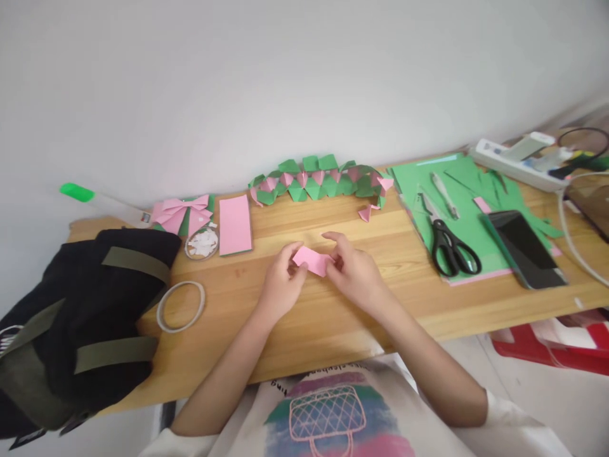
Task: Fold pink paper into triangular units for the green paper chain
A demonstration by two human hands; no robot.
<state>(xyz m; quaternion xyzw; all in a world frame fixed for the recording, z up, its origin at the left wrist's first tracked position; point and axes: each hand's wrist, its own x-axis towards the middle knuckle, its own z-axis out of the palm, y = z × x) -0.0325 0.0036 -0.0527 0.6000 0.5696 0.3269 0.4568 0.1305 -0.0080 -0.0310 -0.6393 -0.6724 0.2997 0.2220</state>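
Note:
Between my two hands, above the middle of the wooden table [238,343], is a small piece of pink paper [312,261] with bent ends. My left hand [284,279] pinches its left end between thumb and fingers. On its right end, my right hand [354,271] grips with the thumb and a finger, the index finger raised. Behind the hands lies a chain of folded green and pink paper [314,181], with a pink folded piece [368,212] near its right end. To the left rests a stack of pink paper rectangles [235,225].
At left are a black bag [114,292], tape rings [181,307], white scraps [203,242] and a pink paper bow [183,214]. At right, green sheets [409,178] carry scissors [450,247], a utility knife [444,195] and a phone [526,247]. A power strip [518,166] sits behind.

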